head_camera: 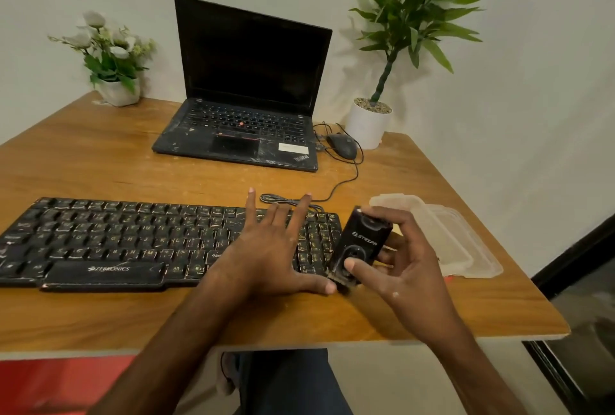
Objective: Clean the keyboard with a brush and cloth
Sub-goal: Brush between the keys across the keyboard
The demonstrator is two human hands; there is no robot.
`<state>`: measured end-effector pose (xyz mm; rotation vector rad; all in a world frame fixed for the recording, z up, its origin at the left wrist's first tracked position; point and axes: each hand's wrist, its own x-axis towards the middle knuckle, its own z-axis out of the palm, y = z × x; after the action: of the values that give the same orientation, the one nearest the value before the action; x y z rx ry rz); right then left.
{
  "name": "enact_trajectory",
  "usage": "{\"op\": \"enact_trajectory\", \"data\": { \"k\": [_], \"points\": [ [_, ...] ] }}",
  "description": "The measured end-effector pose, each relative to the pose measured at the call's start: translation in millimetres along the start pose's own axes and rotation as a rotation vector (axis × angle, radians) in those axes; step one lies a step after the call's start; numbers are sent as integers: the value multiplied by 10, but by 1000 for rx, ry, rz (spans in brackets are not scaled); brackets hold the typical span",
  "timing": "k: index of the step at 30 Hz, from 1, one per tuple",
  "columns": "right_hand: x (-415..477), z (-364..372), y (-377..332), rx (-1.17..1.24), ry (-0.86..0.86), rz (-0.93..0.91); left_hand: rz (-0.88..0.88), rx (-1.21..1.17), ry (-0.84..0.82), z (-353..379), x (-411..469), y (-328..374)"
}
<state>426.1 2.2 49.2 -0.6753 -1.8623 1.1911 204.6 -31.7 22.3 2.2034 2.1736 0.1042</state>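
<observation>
A dusty black keyboard (133,241) lies across the front of the wooden table (100,155). My left hand (269,248) lies flat on the keyboard's right part with the fingers spread and straight. My right hand (399,258) holds a small black brush tool (359,244) just off the keyboard's right end; the thumb presses its lower face and the fingers wrap the top. Short bristles show at the tool's lower end, near my left thumb. No cloth is in view.
An open black laptop (246,88) stands at the back, with a wired black mouse (342,145) to its right. A clear plastic container (459,241) sits right of my right hand. A white flower pot (116,88) and a potted plant (369,125) stand at the back corners.
</observation>
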Motion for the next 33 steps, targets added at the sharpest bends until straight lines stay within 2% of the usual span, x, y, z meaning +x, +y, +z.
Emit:
{"op": "enact_trajectory", "data": {
  "k": [3,5,8,11,15,17,20,23,26,28,30,33],
  "points": [
    [-32,53,-4,-297,-76,-120,-8,47,34,7,-43,22],
    [30,31,14,-436,-50,-198,-13,77,55,10,-53,29],
    [78,-23,68,-404,23,-199,-7,109,68,5,-59,32],
    [-73,4,67,-289,-23,-187,3,126,53,-6,-47,20],
    [-83,-65,60,-499,23,-298,22,116,38,-35,-62,-83],
    [-84,-124,71,-407,90,-247,34,118,28,-41,-78,-144],
    [-244,3,60,-195,4,-237,48,122,27,-52,-121,-218],
    [-294,139,118,-292,-49,-367,63,127,39,-59,-133,-245],
    [-160,70,209,-363,53,-366,70,128,31,-67,-147,-254],
    [-146,52,218,-293,125,-346,72,123,25,-74,-160,-258],
    [-202,96,217,-239,82,-372,75,113,24,-78,-170,-258],
    [-254,140,227,-374,-25,-493,82,114,30,-75,-164,-267]
  ]
}}
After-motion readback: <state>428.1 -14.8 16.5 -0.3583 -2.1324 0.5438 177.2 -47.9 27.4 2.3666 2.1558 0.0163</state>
